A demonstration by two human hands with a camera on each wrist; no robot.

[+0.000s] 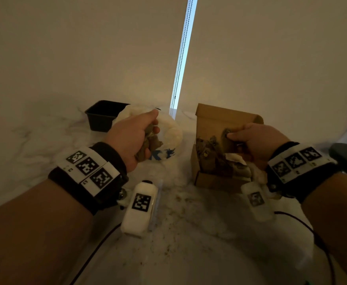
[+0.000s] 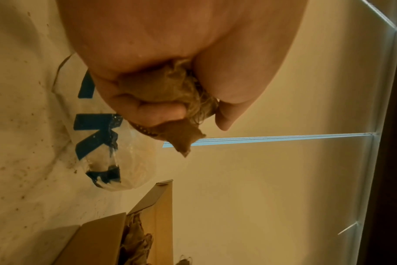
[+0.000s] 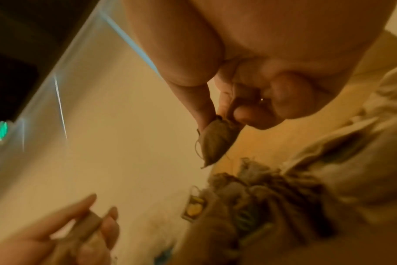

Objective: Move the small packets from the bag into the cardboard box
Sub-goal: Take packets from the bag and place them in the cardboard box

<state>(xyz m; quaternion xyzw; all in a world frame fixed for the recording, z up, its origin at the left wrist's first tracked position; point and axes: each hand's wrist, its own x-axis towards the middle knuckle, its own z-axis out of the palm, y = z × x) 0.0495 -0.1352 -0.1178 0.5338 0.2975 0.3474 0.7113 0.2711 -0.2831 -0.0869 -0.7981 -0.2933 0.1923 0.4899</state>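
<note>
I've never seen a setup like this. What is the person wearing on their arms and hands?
Both hands are bare. Each wrist carries a black band with white square-patterned marker tags, plus a white camera unit below, trailing a thin black cable.

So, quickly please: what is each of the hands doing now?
Left hand: closed around a bunch of small packets.
Right hand: pinching one packet above the cardboard box.

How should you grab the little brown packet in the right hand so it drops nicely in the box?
Pinch its top end from above, as the right hand does. The packet is small and limp, hanging point-down from thumb and finger, so it probably falls straight into the open cardboard box below.
</note>
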